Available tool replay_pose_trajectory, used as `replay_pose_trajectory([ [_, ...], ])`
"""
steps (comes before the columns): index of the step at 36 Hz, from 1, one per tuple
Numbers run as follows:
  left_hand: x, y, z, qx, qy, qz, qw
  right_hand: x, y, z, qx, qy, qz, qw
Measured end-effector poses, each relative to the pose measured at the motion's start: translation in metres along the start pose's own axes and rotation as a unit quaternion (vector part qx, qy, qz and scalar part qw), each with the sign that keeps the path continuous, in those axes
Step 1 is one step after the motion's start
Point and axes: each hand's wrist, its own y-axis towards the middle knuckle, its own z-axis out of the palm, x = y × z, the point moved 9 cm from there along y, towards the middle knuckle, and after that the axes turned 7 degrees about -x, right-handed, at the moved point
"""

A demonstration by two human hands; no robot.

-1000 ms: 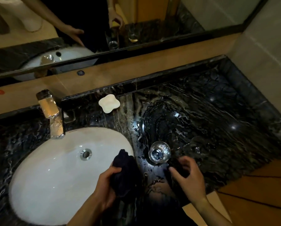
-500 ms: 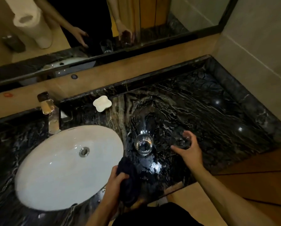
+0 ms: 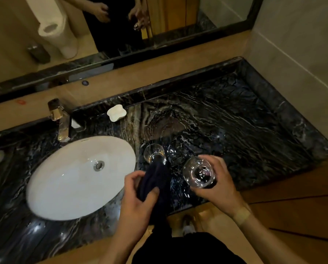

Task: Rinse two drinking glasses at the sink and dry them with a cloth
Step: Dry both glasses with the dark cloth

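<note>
Hands: left hand [image 3: 138, 195] grips dark cloth [image 3: 155, 180]; right hand [image 3: 219, 184] clasps glass [image 3: 198, 172]; no legible writing.

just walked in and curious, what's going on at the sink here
A person stands at a dark marble counter beside a white sink. The right hand holds one drinking glass lifted off the counter, its mouth facing the camera. The left hand grips a dark cloth. A second glass stands on the wet counter just behind the cloth. No water runs from the tap.
</note>
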Motion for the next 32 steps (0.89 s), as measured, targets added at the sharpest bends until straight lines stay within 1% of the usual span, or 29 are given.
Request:
replay_pose_trajectory([
  [2, -0.034, -0.003, 0.007, -0.016, 0.055, 0.11, 0.992, 0.007, -0.005, 0.003, 0.019, -0.001, -0.014, 1.0],
  [4, -0.064, -0.009, 0.017, -0.029, 0.119, 0.216, 0.969, 0.016, -0.009, 0.006, 0.029, -0.025, -0.036, 0.999],
  [5, -0.071, -0.013, 0.026, -0.02, 0.142, 0.252, 0.957, 0.021, -0.011, 0.006, 0.029, -0.037, -0.044, 0.998],
  [7, -0.075, -0.02, 0.042, 0.01, 0.176, 0.283, 0.943, 0.029, -0.014, 0.007, 0.028, -0.038, -0.038, 0.998],
  [10, -0.074, -0.026, 0.055, 0.039, 0.212, 0.272, 0.938, 0.038, -0.012, 0.006, 0.038, -0.036, -0.027, 0.998],
  [12, -0.075, -0.03, 0.059, 0.058, 0.251, 0.28, 0.925, 0.041, -0.009, 0.005, 0.05, -0.027, -0.018, 0.998],
  [16, -0.071, -0.032, 0.057, 0.135, 0.287, 0.276, 0.907, 0.051, -0.001, 0.007, 0.08, 0.008, 0.004, 0.997],
  [21, -0.063, -0.027, 0.047, 0.213, 0.302, 0.295, 0.881, 0.077, 0.005, 0.008, 0.13, -0.022, -0.045, 0.99],
  [23, -0.062, -0.028, 0.049, 0.257, 0.293, 0.277, 0.878, 0.088, 0.004, 0.014, 0.184, -0.05, -0.068, 0.979],
  [25, -0.064, -0.033, 0.054, 0.293, 0.289, 0.261, 0.873, 0.1, 0.0, 0.024, 0.237, -0.101, -0.108, 0.96],
  [27, -0.069, -0.036, 0.056, 0.302, 0.274, 0.268, 0.873, 0.109, -0.004, 0.032, 0.267, -0.125, -0.135, 0.946],
  [29, -0.075, -0.037, 0.055, 0.3, 0.251, 0.262, 0.882, 0.115, -0.004, 0.033, 0.279, -0.117, -0.135, 0.943],
  [32, -0.083, -0.034, 0.048, 0.275, 0.228, 0.26, 0.897, 0.121, 0.001, 0.034, 0.294, -0.093, -0.131, 0.942],
])
